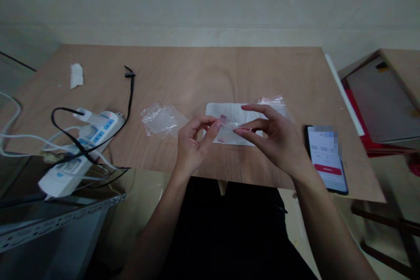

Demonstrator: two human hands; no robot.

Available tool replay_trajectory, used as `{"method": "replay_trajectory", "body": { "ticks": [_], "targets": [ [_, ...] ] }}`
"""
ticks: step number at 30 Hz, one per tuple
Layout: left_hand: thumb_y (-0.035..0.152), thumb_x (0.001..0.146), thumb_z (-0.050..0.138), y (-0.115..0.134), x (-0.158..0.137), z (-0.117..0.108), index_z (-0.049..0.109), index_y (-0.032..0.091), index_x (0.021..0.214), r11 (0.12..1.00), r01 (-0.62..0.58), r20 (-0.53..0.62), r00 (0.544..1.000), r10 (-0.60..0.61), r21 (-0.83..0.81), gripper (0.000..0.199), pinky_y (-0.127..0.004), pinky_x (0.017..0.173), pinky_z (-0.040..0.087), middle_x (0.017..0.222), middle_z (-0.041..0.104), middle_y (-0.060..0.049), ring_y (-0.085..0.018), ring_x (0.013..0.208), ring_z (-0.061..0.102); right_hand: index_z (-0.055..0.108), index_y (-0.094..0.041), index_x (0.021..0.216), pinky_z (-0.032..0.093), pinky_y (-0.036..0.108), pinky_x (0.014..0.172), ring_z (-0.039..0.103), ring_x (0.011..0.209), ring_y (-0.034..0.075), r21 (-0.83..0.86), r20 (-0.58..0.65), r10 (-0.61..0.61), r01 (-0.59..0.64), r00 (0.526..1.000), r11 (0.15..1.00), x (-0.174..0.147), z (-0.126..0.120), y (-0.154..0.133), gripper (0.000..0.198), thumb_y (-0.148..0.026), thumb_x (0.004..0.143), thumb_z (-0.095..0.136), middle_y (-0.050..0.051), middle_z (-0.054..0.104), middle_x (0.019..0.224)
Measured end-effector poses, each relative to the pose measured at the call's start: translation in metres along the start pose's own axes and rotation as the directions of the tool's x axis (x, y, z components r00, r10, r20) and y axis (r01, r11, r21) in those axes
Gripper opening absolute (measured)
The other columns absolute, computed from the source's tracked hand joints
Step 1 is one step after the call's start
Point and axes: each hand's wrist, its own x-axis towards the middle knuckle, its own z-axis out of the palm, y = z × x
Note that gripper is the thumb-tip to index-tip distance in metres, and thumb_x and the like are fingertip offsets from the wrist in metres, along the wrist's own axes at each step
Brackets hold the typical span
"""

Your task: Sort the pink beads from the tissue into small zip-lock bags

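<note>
Between my two hands is a small clear zip bag (229, 126), held above the table. My left hand (196, 138) pinches one end of its edge between thumb and forefinger. At the other end, my right hand (275, 135) grips it with the thumb and a finger, the forefinger lifted away. Below lies a white sheet or tray (215, 109) with a few small reddish bits (223, 117) on it. Several clear zip bags (160, 120) lie in a loose heap left of my left hand. More clear bags (274, 101) sit behind my right hand, partly hidden by it.
A phone (326, 157) showing a timer lies near the table's right front edge. At left, a white power strip (105, 127) with plugs and tangled cables overhangs the edge. A scrap of white paper (76, 75) rests at the back left of the wooden table (183, 70).
</note>
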Motion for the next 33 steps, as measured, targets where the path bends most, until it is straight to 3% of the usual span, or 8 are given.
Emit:
{"method": "replay_trajectory", "body": {
  "ticks": [4, 7, 10, 15, 19, 22, 29, 33],
  "targets": [
    [0.038, 0.081, 0.070, 0.002, 0.000, 0.003, 0.068, 0.020, 0.078, 1.000, -0.027, -0.098, 0.995, 0.025, -0.011, 0.019, -0.024, 0.066, 0.052, 0.074, 0.071, -0.001, -0.012, 0.067, 0.063, 0.063, -0.019, 0.117, 0.053, 0.030, 0.067, 0.072, 0.078, 0.019, 0.100, -0.007, 0.038, -0.038, 0.999, 0.994, 0.001, 0.001, 0.000, 0.050, -0.037, 0.073, 0.079, 0.004, 0.077, 0.081],
    [0.045, 0.080, 0.071, 0.005, -0.003, 0.008, 0.067, 0.020, 0.076, 0.999, 0.006, -0.150, 0.989, -0.014, -0.051, 0.026, -0.025, 0.064, 0.054, 0.069, 0.070, -0.001, -0.012, 0.064, 0.065, 0.071, -0.018, 0.089, 0.054, 0.032, 0.071, 0.071, 0.076, 0.018, 0.215, -0.032, 0.081, -0.073, 0.996, 0.974, 0.000, 0.005, 0.004, 0.027, -0.039, 0.073, 0.078, 0.004, 0.076, 0.079],
    [0.047, 0.078, 0.071, 0.006, -0.005, 0.008, 0.067, 0.019, 0.076, 0.995, 0.032, -0.113, 0.993, -0.042, -0.096, 0.028, -0.025, 0.066, 0.055, 0.069, 0.070, -0.001, -0.012, 0.065, 0.067, 0.071, -0.019, 0.073, 0.051, 0.030, 0.067, 0.066, 0.069, 0.015, 0.176, -0.087, 0.057, -0.041, 0.995, 0.983, -0.003, 0.007, 0.008, 0.019, -0.037, 0.076, 0.075, 0.003, 0.074, 0.075],
    [0.047, 0.077, 0.072, 0.005, -0.002, 0.002, 0.070, 0.019, 0.078, 0.997, 0.079, 0.061, 0.995, -0.078, -0.019, 0.028, -0.027, 0.065, 0.056, 0.074, 0.074, -0.004, -0.014, 0.066, 0.067, 0.070, -0.019, 0.071, 0.044, 0.029, 0.062, 0.060, 0.065, 0.014, -0.063, -0.114, -0.051, 0.044, 0.992, 0.997, -0.005, 0.004, 0.006, 0.015, -0.032, 0.080, 0.070, 0.002, 0.071, 0.070],
    [0.043, 0.077, 0.073, 0.006, -0.001, 0.003, 0.069, 0.019, 0.072, 0.998, 0.050, 0.026, 0.998, -0.050, -0.027, 0.025, -0.026, 0.062, 0.055, 0.069, 0.073, -0.003, -0.013, 0.062, 0.067, 0.071, -0.019, 0.084, 0.048, 0.030, 0.066, 0.065, 0.073, 0.016, 0.112, -0.047, 0.007, -0.002, 0.999, 0.994, -0.005, 0.008, 0.005, 0.019, -0.037, 0.078, 0.071, 0.004, 0.074, 0.083],
    [0.041, 0.078, 0.073, 0.007, -0.003, 0.007, 0.067, 0.018, 0.071, 0.997, 0.041, 0.010, 0.999, -0.041, -0.064, 0.025, -0.024, 0.062, 0.055, 0.067, 0.073, -0.002, -0.012, 0.061, 0.066, 0.072, -0.020, 0.082, 0.050, 0.030, 0.067, 0.065, 0.072, 0.015, 0.250, -0.046, 0.043, -0.030, 0.998, 0.968, -0.005, 0.016, 0.008, 0.018, -0.037, 0.076, 0.073, 0.004, 0.075, 0.082],
    [0.044, 0.077, 0.073, 0.000, -0.004, 0.004, 0.071, 0.019, 0.079, 0.994, 0.095, 0.197, 0.977, -0.084, -0.045, 0.025, -0.027, 0.064, 0.054, 0.077, 0.074, -0.004, -0.015, 0.068, 0.066, 0.074, -0.021, 0.075, 0.048, 0.030, 0.067, 0.063, 0.069, 0.015, 0.163, -0.105, 0.001, 0.016, 0.994, 0.987, -0.008, 0.020, 0.014, 0.011, -0.032, 0.076, 0.072, 0.002, 0.073, 0.073],
    [0.040, 0.078, 0.072, -0.003, -0.005, 0.005, 0.070, 0.020, 0.074, 0.999, 0.048, 0.155, 0.987, -0.049, 0.010, 0.020, -0.028, 0.065, 0.053, 0.073, 0.073, -0.003, -0.015, 0.068, 0.065, 0.073, -0.021, 0.078, 0.050, 0.030, 0.067, 0.065, 0.071, 0.015, 0.197, -0.074, 0.019, -0.004, 0.997, 0.980, -0.007, 0.022, 0.014, 0.014, -0.035, 0.076, 0.073, 0.002, 0.074, 0.077]
  ]
}}
